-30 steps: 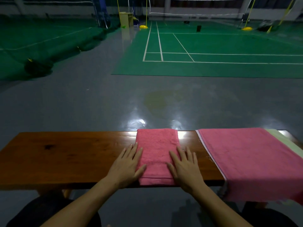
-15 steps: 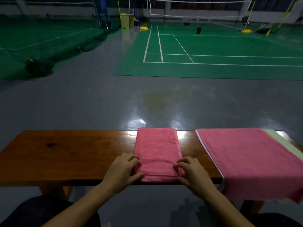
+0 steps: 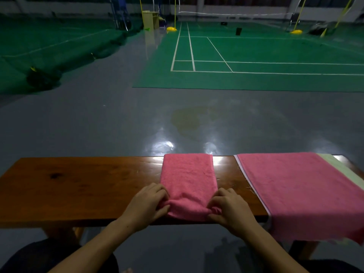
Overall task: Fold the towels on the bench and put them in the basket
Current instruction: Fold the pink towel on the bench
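While flat and spread on the cloth a second ago, now curled: left hand (image 3: 146, 205) pinching the near left corner of the folded towel (image 3: 189, 184), right hand (image 3: 229, 208) pinching the near right corner. Near edge bunched and lifted slightly off the table (image 3: 78, 186), where half a second ago only beginning to be gripped. Smoothing apparently finished, then; probably about to carry the near end over toward the far end for another fold, or to lift the piece whole, though not possible to tell which.

From the head view: folded towel lying as a narrow pink strip across the table from far edge to near edge, a little right of the table's middle. Surface soft and nubby, sides fairly straight, near end rumpled between the two grips. Just right of the folded towel, apart from it with bare wood between, a wide pink towel (image 3: 299, 192) spread flat and hanging over the near edge, unfolded yet. Under that, at the table's right end, a pale green towel (image 3: 340, 168) peeking out. No basket visible anywhere.
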The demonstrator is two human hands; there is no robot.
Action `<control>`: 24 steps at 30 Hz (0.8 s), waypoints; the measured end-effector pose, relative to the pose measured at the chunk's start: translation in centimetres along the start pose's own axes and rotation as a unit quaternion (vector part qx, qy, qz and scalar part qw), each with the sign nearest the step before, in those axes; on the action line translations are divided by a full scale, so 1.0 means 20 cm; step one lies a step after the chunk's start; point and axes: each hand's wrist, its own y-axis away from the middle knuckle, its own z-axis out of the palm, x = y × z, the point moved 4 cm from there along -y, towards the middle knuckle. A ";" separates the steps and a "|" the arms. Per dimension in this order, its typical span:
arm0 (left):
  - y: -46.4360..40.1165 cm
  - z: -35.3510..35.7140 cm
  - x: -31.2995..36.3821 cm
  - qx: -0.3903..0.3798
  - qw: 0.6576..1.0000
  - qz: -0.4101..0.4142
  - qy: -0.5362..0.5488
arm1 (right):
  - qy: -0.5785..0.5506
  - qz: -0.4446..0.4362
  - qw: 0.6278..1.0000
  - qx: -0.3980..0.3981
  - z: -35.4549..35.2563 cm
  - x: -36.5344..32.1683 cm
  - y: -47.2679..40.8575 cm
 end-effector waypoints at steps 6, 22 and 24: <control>0.01 -0.11 -0.02 -0.031 0.992 -0.038 0.118 | -0.070 -0.033 0.997 0.032 -0.03 -0.03 0.00; 0.02 -0.29 0.01 -0.004 0.903 -0.134 0.408 | -0.373 0.033 0.926 0.056 -0.19 -0.08 0.04; 0.03 -0.28 0.02 -0.027 0.880 -0.155 0.448 | -0.420 0.064 0.905 0.033 -0.19 -0.07 0.03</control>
